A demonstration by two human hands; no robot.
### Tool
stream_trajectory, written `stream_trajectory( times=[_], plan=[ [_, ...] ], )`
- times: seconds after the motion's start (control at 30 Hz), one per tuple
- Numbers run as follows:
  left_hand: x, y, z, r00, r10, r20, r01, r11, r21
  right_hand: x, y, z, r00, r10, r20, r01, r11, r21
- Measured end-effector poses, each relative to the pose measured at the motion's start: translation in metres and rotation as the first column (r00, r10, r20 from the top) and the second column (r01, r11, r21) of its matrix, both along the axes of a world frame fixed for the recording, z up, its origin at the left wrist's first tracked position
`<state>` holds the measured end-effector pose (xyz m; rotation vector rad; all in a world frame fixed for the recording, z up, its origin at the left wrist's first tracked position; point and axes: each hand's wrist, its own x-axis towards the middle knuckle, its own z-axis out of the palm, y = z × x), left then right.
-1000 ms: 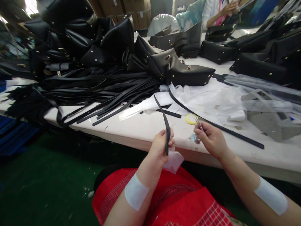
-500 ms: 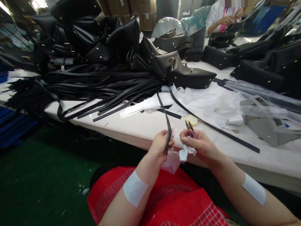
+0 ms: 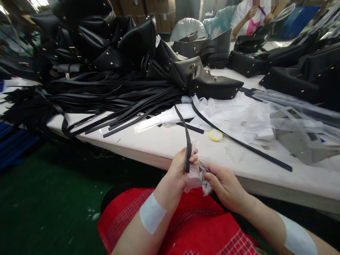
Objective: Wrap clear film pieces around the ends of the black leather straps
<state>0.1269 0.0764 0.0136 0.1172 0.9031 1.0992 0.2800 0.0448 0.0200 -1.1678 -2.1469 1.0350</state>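
My left hand [image 3: 182, 164] is closed on a narrow black strap [image 3: 188, 143], whose far end trails back over the table. Thin, see-through pinkish plastic [image 3: 193, 179] hangs from the same hand. Close beside it, my right hand [image 3: 223, 182] is closed on small metal scissors or snips [image 3: 202, 165], partly hidden by the fingers. Their tips point at the left hand's fingers. A crumpled pale blue and white scrap [image 3: 206, 187] hangs under the right hand. On the table beyond lie a yellow tape ring [image 3: 215, 135] and another black strap [image 3: 255, 150].
A pile of black straps [image 3: 106, 94] covers the table's left side, with black bags [image 3: 215, 85] heaped behind. White plastic wrapping [image 3: 236, 118] and a grey tape dispenser [image 3: 297, 141] lie to the right. Across the table a person's hand [image 3: 251, 13] is raised.
My right hand has come down and left, turning the blades from upward to pointing at my left hand. The left hand keeps its hold on the strap with little movement.
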Motion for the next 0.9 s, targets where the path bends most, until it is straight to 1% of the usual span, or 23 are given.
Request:
stream_trajectory(
  times=[0.1,0.17,0.23,0.5,0.6,0.73,0.9],
  plan=[
    [0.002,-0.001,0.003,0.998,0.058,0.035,-0.059,0.998,0.037,-0.011,-0.007,0.002,1.000,-0.022,0.011,0.023,0.997,-0.074],
    [0.004,-0.001,0.004,0.995,0.099,0.012,-0.100,0.992,0.072,-0.016,-0.007,0.002,0.999,-0.040,0.031,0.044,0.992,-0.116],
    [0.006,-0.001,0.005,0.994,0.109,-0.006,-0.108,0.990,0.089,-0.019,-0.004,0.000,0.998,-0.051,0.035,0.056,0.989,-0.139],
    [0.017,0.002,0.003,0.975,0.212,-0.061,-0.207,0.975,0.074,-0.027,0.005,0.001,0.993,-0.114,0.009,0.114,0.988,-0.107],
    [0.018,0.002,0.004,0.975,0.209,-0.070,-0.205,0.977,0.065,-0.028,0.006,0.000,0.995,-0.100,-0.013,0.098,0.990,-0.098],
    [0.018,0.002,0.005,0.976,0.198,-0.088,-0.192,0.979,0.067,-0.026,0.006,-0.002,0.996,-0.093,-0.004,0.092,0.990,-0.111],
    [0.020,0.004,0.003,0.968,0.220,-0.122,-0.213,0.975,0.063,-0.026,0.008,-0.003,0.995,-0.096,-0.004,0.095,0.989,-0.113]
  ],
)
